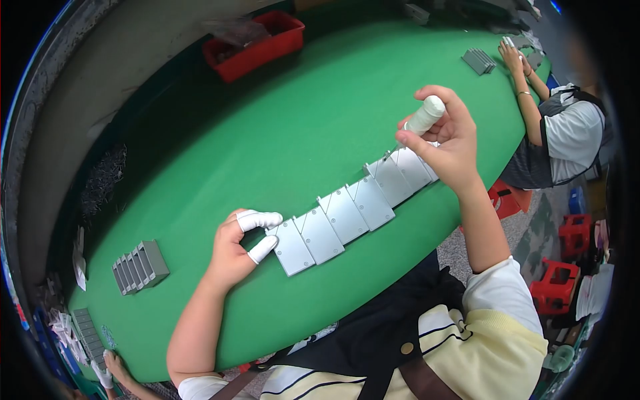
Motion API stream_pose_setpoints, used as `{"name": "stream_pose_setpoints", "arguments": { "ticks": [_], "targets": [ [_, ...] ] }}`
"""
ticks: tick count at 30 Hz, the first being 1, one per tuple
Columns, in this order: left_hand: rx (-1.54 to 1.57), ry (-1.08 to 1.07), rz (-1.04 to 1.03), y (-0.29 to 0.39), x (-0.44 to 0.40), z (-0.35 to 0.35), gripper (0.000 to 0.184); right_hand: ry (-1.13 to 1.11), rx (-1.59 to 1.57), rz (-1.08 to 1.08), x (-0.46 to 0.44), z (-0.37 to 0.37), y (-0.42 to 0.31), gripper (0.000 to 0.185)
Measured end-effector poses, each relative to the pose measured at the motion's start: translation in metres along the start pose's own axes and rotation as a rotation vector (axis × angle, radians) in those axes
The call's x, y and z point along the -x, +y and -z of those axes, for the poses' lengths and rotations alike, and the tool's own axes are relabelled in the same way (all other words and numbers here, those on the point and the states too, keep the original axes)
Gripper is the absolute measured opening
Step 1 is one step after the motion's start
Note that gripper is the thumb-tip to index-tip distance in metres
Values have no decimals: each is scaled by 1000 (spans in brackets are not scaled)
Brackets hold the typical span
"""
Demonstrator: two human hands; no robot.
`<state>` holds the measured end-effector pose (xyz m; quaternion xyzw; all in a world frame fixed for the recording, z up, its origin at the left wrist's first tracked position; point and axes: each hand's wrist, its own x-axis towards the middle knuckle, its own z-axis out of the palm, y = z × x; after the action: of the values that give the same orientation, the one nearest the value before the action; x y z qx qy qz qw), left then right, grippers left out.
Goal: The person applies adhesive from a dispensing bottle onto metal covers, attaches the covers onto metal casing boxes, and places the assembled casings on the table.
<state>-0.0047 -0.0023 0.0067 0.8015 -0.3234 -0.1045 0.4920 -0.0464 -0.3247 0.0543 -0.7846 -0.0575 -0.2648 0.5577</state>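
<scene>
A slanting row of overlapping silver-grey metal plates [349, 216] with small screws in their faces lies on the green table. At the row's left end is my left hand [235, 248], with white finger covers on thumb and forefinger. Those two fingertips grip the upper left corner of the end plate [291, 248]; the other fingers are mostly hidden. My right hand [452, 143] is closed around a screwdriver [425, 116] with a white-wrapped handle. Its shaft points down to the upper edge of a plate toward the row's right end. The hand and wrist partly cover the last plates there.
Grey slotted parts [140, 268] stand at left, with another grey stack [479, 61] at far right. A red bin [255, 45] sits at the back edge. A co-worker [563, 127] works at right; another person's hands [112, 368] show at lower left. Red stools [555, 287] stand right.
</scene>
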Motion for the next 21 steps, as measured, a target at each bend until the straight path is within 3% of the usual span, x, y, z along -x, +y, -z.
{"name": "stream_pose_setpoints", "arguments": {
  "ticks": [6, 12, 18, 21],
  "targets": [
    [-4, -4, 4, -1, 1, 0, 26, -152, 69, -50, -8, -3, -14, 42],
    [4, 10, -5, -1, 1, -1, 26, -279, -77, -113, -10, 2, -18, 41],
    [2, 2, 5, 0, 0, 0, 25, -206, 248, -88, -7, 0, -7, 35],
    [12, 11, 8, 0, 0, -1, 25, -90, 232, 44, -5, -4, -1, 42]
  ]
}}
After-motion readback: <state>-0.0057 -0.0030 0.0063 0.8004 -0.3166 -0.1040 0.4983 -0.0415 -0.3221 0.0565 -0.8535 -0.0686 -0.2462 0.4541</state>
